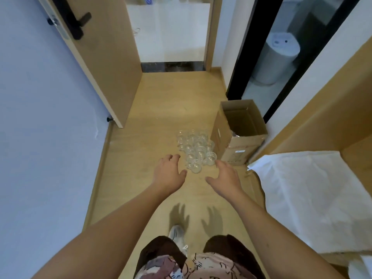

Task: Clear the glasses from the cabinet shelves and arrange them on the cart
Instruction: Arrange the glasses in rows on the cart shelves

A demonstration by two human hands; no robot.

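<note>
Several clear glasses [194, 149] stand bunched together on the wooden floor, in the middle of the view. My left hand [168, 174] reaches forward just left of the nearest glass, fingers loosely spread and holding nothing. My right hand [225, 176] stretches out just right of the cluster, fingers relaxed, its fingertips close to the nearest glasses. Neither hand touches a glass that I can tell. No cabinet shelf or cart shows in this view.
An open cardboard box [239, 133] stands right of the glasses. A wooden door [104, 63] hangs open at the left. White cloth [314, 200] covers a surface at the right. A doorway [173, 37] lies ahead. A white cylinder [277, 57] stands behind a dark glass frame.
</note>
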